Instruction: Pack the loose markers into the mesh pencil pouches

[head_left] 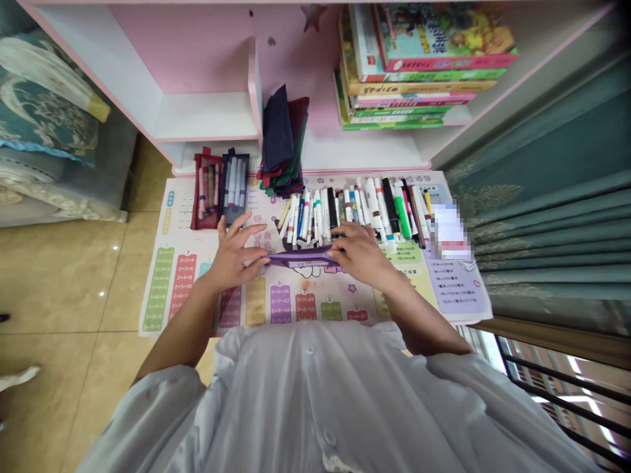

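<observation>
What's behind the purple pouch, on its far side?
A row of markers lies beyond the purple pouch, on the printed mat. Whatever the pouch itself covers can't be seen.

Purple pouch [283, 258], long and narrow, pinched at both ends, nearly level above the table [170, 236] and seen edge-on; its mouth appears slightly parted, though this angle leaves that uncertain. Beyond it, markers [319, 220] in a closely set row, side by side, their long axes pointing away from the viewer: mostly white barrels with variously coloured caps, among them a few black ones and one bright green. At far left, red pouch [209, 159] and blue pouch [228, 157], lying flat just beside each other, the former containing pink, red and green pens, the latter pale greyish ones. Right of these, piled pouches [277, 131], navy uppermost, red and green edges below.
</observation>
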A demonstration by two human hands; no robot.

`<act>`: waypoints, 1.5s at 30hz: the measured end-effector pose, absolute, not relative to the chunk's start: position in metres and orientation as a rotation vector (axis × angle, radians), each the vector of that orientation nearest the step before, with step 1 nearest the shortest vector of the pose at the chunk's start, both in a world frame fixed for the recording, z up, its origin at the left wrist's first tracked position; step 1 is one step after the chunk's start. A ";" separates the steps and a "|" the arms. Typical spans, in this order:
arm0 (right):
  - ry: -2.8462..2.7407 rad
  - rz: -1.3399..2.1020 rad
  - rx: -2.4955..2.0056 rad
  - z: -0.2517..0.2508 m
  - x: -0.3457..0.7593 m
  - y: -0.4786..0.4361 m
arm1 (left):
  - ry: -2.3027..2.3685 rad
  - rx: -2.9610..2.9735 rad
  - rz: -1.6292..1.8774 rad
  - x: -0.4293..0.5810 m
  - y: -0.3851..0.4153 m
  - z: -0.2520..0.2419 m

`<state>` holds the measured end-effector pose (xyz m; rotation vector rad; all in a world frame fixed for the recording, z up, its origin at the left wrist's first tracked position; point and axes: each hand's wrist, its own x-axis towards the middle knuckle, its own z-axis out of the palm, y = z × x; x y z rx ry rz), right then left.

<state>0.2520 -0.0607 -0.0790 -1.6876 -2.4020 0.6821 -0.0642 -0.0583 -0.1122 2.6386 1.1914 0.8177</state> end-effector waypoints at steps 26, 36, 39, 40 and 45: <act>-2.326 0.668 -1.749 -0.080 0.267 -0.063 | 1.242 2.601 0.770 -0.066 -0.058 -0.113; -2.338 0.606 -1.721 -0.084 0.273 -0.064 | 1.241 2.598 0.751 -0.067 -0.059 -0.114; -2.332 0.604 -1.715 -0.084 0.275 -0.064 | 1.210 2.622 0.787 -0.067 -0.059 -0.113; -2.327 0.603 -1.716 -0.085 0.276 -0.064 | 1.207 2.628 0.795 -0.067 -0.059 -0.113; -2.299 0.606 -1.740 -0.088 0.280 -0.063 | 1.225 2.621 0.785 -0.067 -0.058 -0.113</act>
